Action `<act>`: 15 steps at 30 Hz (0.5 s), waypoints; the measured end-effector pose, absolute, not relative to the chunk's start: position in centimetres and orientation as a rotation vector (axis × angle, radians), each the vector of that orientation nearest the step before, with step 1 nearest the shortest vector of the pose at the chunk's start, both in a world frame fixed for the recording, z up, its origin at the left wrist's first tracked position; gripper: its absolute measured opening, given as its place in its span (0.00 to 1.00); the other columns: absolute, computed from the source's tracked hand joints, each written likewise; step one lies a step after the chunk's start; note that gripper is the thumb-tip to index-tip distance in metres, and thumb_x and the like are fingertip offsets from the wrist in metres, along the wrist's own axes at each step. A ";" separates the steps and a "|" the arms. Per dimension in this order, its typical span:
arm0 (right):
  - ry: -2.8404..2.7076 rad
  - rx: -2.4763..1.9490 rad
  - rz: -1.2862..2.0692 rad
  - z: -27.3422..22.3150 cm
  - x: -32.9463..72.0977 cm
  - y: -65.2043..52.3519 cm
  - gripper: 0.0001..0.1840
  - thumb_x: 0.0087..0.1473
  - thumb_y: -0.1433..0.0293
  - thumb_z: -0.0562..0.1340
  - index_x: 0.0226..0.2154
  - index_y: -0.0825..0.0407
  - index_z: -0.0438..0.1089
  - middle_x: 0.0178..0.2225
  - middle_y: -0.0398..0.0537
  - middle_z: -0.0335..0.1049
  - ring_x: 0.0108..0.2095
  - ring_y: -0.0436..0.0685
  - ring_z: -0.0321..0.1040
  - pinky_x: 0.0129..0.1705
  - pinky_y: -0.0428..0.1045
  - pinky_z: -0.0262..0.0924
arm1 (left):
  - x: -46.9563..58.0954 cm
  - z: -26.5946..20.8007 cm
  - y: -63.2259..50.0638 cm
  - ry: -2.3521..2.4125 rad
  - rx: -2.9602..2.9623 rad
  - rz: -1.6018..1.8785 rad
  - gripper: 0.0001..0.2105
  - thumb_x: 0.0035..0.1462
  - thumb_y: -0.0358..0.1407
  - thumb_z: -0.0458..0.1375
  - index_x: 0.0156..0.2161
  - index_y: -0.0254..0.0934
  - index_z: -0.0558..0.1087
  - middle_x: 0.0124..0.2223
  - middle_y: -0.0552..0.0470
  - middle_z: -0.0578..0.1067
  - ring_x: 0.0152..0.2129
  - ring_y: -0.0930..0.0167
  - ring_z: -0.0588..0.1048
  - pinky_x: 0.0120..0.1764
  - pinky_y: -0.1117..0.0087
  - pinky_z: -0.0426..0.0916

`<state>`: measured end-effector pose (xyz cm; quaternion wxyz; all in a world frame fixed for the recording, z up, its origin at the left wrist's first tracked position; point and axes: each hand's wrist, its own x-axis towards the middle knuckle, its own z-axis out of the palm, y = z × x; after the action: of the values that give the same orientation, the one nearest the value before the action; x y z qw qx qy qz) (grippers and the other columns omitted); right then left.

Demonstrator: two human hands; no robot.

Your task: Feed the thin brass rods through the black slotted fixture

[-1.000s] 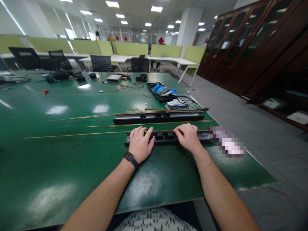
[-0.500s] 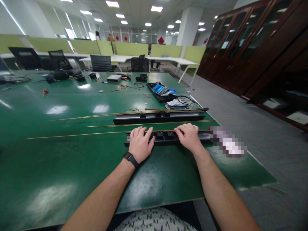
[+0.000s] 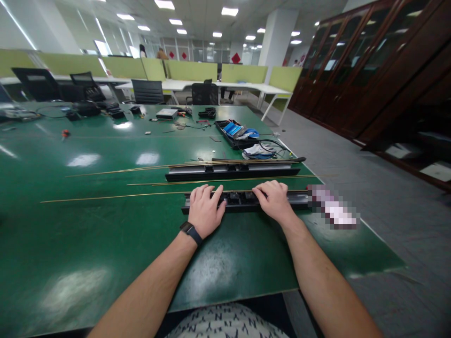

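Note:
A long black rail [image 3: 243, 208] with a silver channel and dark blocks lies crosswise in front of me. My left hand [image 3: 206, 206] is laid over its left part, fingers curved across the top and thumb on the near side, holding it. A thin brass-coloured rod [image 3: 116, 196] runs along the rail's far edge and sticks out far to the left. Toward the right of the rail, my right hand [image 3: 273, 199] has thumb and forefinger pinched together at the rod; the fingertips' exact contact is too small to make out.
Behind lies a second black rail [image 3: 232, 176], with more thin rods [image 3: 141, 168] around it. A black tray [image 3: 230, 138] with blue items and a bundle of gloves and cables [image 3: 259, 151] sit farther back. A blurred-out object [image 3: 333, 206] lies right of the near rail.
My right hand has shifted slightly left along the rail. The rod's left end has moved a little to the right. My left hand stays in place.

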<state>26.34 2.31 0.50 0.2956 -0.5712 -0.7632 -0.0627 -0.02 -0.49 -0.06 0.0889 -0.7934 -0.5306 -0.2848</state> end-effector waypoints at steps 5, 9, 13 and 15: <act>-1.998 -1.538 -0.208 0.5 26.6 2.3 0.18 0.66 0.59 0.56 0.30 0.48 0.74 0.34 0.47 0.76 0.41 0.58 0.65 0.47 0.57 0.45 | 0.0 0.0 -0.5 -1.575 -2.367 -0.847 0.22 0.67 0.43 0.53 0.63 0.41 0.70 0.57 0.40 0.74 0.58 0.55 0.67 0.61 0.50 0.58; -1.980 -1.552 -0.210 0.6 26.7 2.3 0.19 0.66 0.58 0.56 0.29 0.48 0.73 0.33 0.47 0.76 0.41 0.58 0.65 0.47 0.57 0.45 | 0.0 -0.1 -0.5 -1.577 -2.365 -0.850 0.22 0.67 0.43 0.53 0.63 0.41 0.70 0.57 0.40 0.74 0.58 0.55 0.67 0.61 0.50 0.58; -1.981 -1.520 -0.177 0.5 26.5 2.2 0.18 0.66 0.56 0.57 0.33 0.47 0.75 0.35 0.47 0.77 0.41 0.58 0.66 0.49 0.57 0.45 | 0.0 0.0 -0.5 -1.583 -2.360 -0.837 0.22 0.67 0.43 0.53 0.63 0.41 0.70 0.57 0.40 0.74 0.58 0.55 0.67 0.61 0.50 0.58; -2.004 -1.507 -0.166 0.4 26.4 2.2 0.17 0.67 0.56 0.56 0.34 0.47 0.75 0.35 0.46 0.77 0.42 0.58 0.66 0.49 0.57 0.45 | 0.0 0.1 -0.6 -1.583 -2.359 -0.841 0.22 0.67 0.43 0.53 0.63 0.40 0.70 0.57 0.40 0.74 0.58 0.55 0.67 0.61 0.50 0.58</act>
<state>26.38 2.20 0.37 0.3092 -0.5702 -0.7585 -0.0630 0.04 -0.55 0.08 0.0894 -0.7930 -0.5321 -0.2829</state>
